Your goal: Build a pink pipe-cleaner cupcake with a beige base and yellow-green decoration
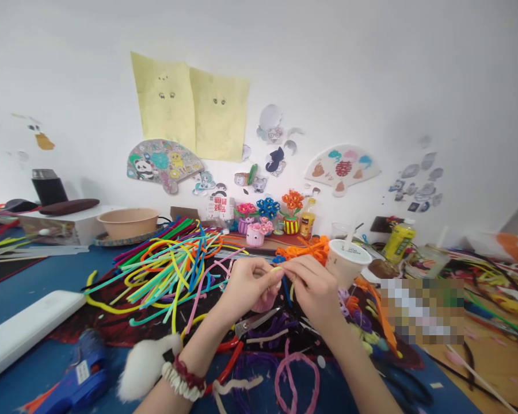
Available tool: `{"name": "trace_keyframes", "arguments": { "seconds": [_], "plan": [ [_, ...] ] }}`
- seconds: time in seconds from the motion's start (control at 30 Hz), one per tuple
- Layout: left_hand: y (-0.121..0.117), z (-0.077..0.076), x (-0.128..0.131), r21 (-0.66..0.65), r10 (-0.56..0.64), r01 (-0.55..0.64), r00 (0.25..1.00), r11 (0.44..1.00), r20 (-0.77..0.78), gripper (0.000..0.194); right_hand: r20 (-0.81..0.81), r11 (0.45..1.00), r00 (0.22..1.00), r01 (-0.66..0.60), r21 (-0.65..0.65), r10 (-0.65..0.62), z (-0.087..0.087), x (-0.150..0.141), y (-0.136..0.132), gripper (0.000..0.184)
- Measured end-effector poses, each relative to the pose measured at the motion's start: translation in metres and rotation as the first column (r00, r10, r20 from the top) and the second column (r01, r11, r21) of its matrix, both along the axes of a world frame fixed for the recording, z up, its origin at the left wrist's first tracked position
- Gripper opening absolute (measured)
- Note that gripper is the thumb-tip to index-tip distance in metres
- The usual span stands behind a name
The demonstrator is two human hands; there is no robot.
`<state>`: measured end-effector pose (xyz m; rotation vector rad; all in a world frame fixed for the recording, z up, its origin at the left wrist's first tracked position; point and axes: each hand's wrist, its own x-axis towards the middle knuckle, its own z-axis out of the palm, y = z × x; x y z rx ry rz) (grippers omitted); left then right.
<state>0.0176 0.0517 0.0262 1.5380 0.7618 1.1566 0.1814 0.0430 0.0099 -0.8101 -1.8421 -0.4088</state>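
My left hand (pixel 252 284) and my right hand (pixel 311 287) meet above the middle of the cluttered table, fingertips close together. Between them is a short yellow pipe cleaner (pixel 277 268), pinched by the fingers of both hands; most of it is hidden. Something pink shows below my left fingers, partly covered. Under the hands lie a pair of scissors (pixel 256 323) and purple and cream pipe cleaner pieces. A looped pink pipe cleaner (pixel 315 379) rests nearer to me, between my forearms.
A pile of colourful pipe cleaners (pixel 168 270) spreads to the left, near a blue glue gun (pixel 84 374) and a white fluffy object (pixel 144 368). A lidded drink cup (pixel 347 264) stands right of my hands. Pipe cleaner flower pots (pixel 291 224) line the wall behind.
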Motion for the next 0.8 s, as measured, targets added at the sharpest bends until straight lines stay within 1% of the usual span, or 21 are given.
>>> {"name": "trace_keyframes", "arguments": {
  "seconds": [0.17, 0.27, 0.37, 0.47, 0.6, 0.67, 0.8],
  "plan": [
    [-0.003, 0.001, 0.005, 0.001, 0.131, -0.132, 0.982, 0.991, 0.134, 0.041, -0.083, 0.999, 0.996, 0.035, 0.016, -0.034, -0.003, -0.01, -0.002, 0.017],
    [-0.006, 0.0, 0.008, -0.005, 0.194, -0.197, 0.961, 0.98, 0.197, 0.038, -0.088, 0.999, 0.995, 0.05, 0.019, -0.048, -0.003, -0.014, -0.004, 0.017],
    [-0.009, -0.002, 0.013, -0.018, 0.232, -0.236, 0.935, 0.972, 0.268, 0.038, -0.079, 0.997, 0.995, 0.068, 0.025, -0.066, -0.003, -0.016, -0.006, 0.018],
    [-0.01, -0.007, 0.02, -0.046, 0.264, -0.264, 0.902, 0.963, 0.342, 0.034, -0.076, 0.995, 0.992, 0.101, 0.026, -0.098, -0.004, -0.02, -0.009, 0.02],
    [-0.011, -0.012, 0.027, -0.115, 0.307, -0.286, 0.854, 0.951, 0.419, 0.03, -0.074, 0.988, 0.986, 0.152, 0.009, -0.151, -0.007, -0.026, -0.013, 0.026],
    [-0.011, -0.013, 0.029, -0.152, 0.32, -0.281, 0.836, 0.947, 0.446, 0.032, -0.059, 0.99, 0.988, 0.141, -0.012, -0.142, -0.008, -0.029, -0.014, 0.027],
    [-0.01, -0.014, 0.026, -0.216, 0.331, -0.257, 0.825, 0.942, 0.458, 0.036, 0.001, 0.996, 0.998, 0.06, -0.068, -0.06, -0.01, -0.035, -0.015, 0.028]
  ]
}}
